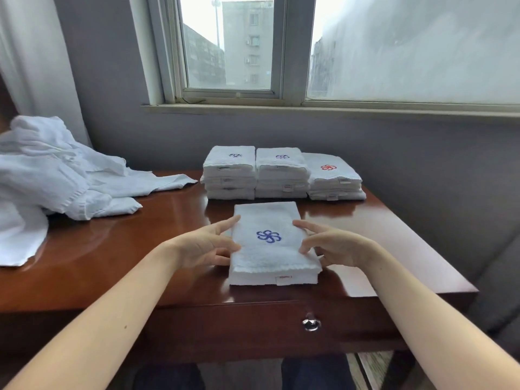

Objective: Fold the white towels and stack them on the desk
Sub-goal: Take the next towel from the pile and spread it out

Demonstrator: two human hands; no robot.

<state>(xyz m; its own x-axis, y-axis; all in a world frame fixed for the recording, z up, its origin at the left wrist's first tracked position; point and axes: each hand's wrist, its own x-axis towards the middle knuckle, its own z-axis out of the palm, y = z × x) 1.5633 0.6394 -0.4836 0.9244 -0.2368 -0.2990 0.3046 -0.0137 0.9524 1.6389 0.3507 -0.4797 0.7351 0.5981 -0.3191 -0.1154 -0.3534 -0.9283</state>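
Note:
A folded white towel (270,249) with a blue flower emblem lies on the brown desk (174,229) right in front of me. My left hand (209,243) holds its left side, and my right hand (327,243) holds its right side, each with fingers curled at the towel's edge. Behind it, along the wall, stand three stacks of folded towels: a left stack (229,173), a middle stack (281,173) and a right stack (333,177) topped by a red emblem. A heap of unfolded white towels (53,175) covers the desk's left end.
The desk has a drawer with a metal ring pull (311,324) below the front edge. A grey wall and window sill (309,109) run behind the stacks. A grey sofa (495,277) stands to the right of the desk.

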